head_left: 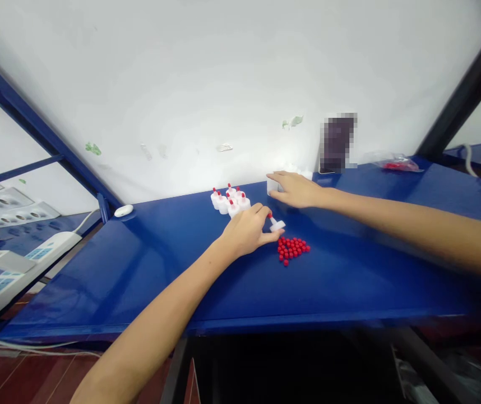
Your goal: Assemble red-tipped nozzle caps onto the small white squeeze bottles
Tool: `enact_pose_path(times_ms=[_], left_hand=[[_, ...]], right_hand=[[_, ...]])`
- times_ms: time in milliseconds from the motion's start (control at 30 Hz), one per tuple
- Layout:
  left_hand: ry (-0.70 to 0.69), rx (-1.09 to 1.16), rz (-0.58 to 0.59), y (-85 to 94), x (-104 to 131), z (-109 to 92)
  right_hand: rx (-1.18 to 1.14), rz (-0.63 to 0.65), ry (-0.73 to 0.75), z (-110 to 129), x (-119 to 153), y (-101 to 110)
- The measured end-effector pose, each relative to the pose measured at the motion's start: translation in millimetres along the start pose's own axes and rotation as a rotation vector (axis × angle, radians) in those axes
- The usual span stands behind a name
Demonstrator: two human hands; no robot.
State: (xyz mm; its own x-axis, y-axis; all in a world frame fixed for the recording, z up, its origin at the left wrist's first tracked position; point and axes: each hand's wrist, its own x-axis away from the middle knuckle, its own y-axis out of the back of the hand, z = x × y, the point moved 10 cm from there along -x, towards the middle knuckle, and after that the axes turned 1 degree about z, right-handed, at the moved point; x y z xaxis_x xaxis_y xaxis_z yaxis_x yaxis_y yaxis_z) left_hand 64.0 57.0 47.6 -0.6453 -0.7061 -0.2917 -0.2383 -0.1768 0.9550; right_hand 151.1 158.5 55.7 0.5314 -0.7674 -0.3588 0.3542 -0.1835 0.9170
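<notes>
My left hand (246, 229) is closed, with a small white nozzle piece (277, 226) with a red tip pinched between thumb and fingers. Just below it lies a loose group of small red caps (291, 248). Left of and behind this hand stand several white squeeze bottles (222, 205) with red-tipped nozzles, close together and upright. Near the wall, the thumb and fingers of my right hand (297, 189) are around a white bottle (271, 186), whose far side is partly hidden. More white pieces (306, 174) show behind that hand, too bright to make out.
A blurred-out dark phone-like object (337, 143) leans on the wall. Right of it lies a clear bag with red pieces (400, 164). A white earbud case (123, 211) sits at the left of the blue table (160, 269). Power strips (26, 269) and cables are beyond the left frame.
</notes>
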Motion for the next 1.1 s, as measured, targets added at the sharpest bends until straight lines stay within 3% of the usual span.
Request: enact_pose_path(times_ms=[167, 333, 400, 567, 933, 1100], left_hand=[[0.073, -0.118, 0.116, -7.8, 2, 5], [0.132, -0.132, 0.194, -12.7, 6, 9], [0.152, -0.119, 0.182, -10.2, 6, 10], [0.214, -0.213, 0.159, -3.6, 6, 21], [0.379, -0.341, 0.194, 6.1, 12, 49], [0.433, -0.416, 0.145, 16.9, 15, 56]], right_hand=[[0.003, -0.105, 0.037, 10, -1, 19], [-0.078, -0.224, 0.149, 26, 32, 45], [-0.111, -0.197, 0.182, 27, 48, 42], [-0.157, -0.186, 0.093, 8, 73, 29], [-0.114, -0.142, 0.087, 13, 76, 15], [-0.132, -0.156, 0.079, 12, 76, 15]])
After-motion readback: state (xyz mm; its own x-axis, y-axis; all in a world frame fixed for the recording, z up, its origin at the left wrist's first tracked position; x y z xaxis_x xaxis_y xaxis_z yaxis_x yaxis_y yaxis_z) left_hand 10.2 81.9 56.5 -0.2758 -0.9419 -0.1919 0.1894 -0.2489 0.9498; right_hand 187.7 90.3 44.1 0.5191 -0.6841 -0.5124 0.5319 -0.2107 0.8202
